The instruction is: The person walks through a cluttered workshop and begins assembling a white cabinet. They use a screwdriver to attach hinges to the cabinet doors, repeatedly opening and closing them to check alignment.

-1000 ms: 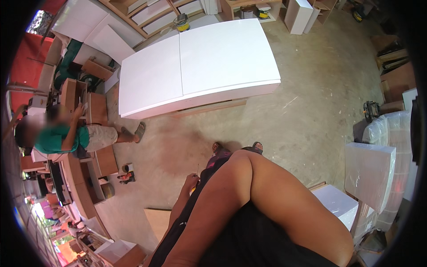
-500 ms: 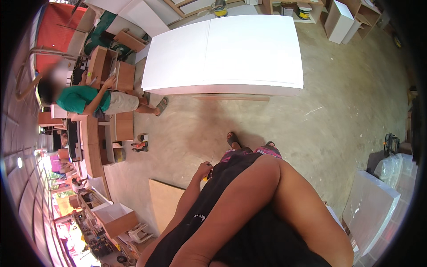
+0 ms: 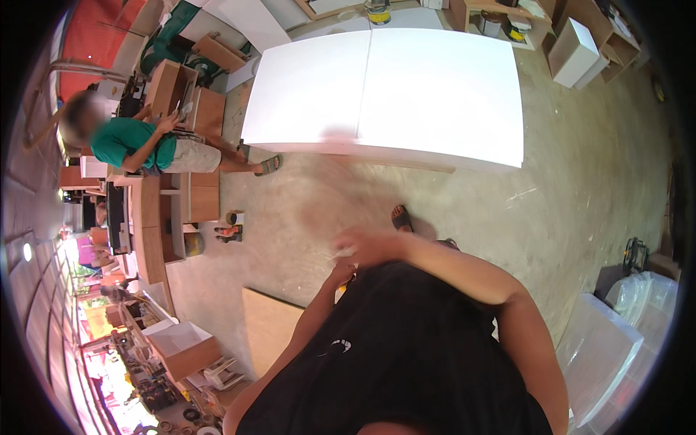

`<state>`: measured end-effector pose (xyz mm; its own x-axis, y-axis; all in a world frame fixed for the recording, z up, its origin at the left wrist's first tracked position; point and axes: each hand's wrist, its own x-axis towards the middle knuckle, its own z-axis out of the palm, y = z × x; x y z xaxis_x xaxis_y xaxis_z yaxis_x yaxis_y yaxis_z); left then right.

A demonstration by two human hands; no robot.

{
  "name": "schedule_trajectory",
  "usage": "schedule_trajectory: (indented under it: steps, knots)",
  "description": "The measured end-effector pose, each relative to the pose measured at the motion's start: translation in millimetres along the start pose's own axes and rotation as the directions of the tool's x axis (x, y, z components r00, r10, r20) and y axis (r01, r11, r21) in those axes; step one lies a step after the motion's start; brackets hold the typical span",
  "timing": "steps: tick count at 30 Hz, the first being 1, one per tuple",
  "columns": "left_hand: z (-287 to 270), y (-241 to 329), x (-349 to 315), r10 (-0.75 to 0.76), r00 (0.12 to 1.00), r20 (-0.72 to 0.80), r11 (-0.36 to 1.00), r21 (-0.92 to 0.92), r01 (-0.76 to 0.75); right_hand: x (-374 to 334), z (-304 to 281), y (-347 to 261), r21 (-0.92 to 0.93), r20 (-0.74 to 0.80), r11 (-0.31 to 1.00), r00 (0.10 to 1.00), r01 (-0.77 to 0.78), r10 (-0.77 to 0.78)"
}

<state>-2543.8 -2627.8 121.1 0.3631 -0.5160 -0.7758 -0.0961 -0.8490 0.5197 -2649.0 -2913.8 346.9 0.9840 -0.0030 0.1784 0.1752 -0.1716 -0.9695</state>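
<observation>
My left hand (image 3: 341,276) is low in front of my waist. Its fingers are curled in, and a small yellow thing (image 3: 340,291) shows just under it, mostly hidden by the hand and my black shirt. Close above it, my right hand (image 3: 371,246) reaches across my body, smeared by motion. A pale, whitish shape (image 3: 344,252) shows at its fingertips, too blurred to name. Ahead of both hands stands a large white cabinet-like panel unit (image 3: 435,94) with a seam across its top; neither hand touches it.
To the left, a person in a green shirt (image 3: 119,143) stands by wooden cabinets (image 3: 148,235), holding something small. A plywood sheet (image 3: 272,326) lies at lower left. Plastic-wrapped panels (image 3: 598,355) lean at right. Tins and a white box (image 3: 573,52) stand at the back right.
My right arm has swung down from close to the camera, bringing the right hand beside the left. The white unit now appears farther right as my view has shifted.
</observation>
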Motion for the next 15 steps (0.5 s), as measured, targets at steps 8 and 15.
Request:
schedule_trajectory:
  steps: [8, 15]
  knots:
    - [-78, 49, 42, -0.018, 0.983, -0.180, 0.998, 0.055, 0.028, -266, -97, 216, 0.018, -0.209, 0.302, 0.291, -0.953, 0.934]
    - [-155, 83, 54, -0.266, 0.963, -0.027, 0.843, -0.491, 0.219, -311, -57, 203, 0.503, -0.183, -0.113, -0.233, -0.857, 0.955]
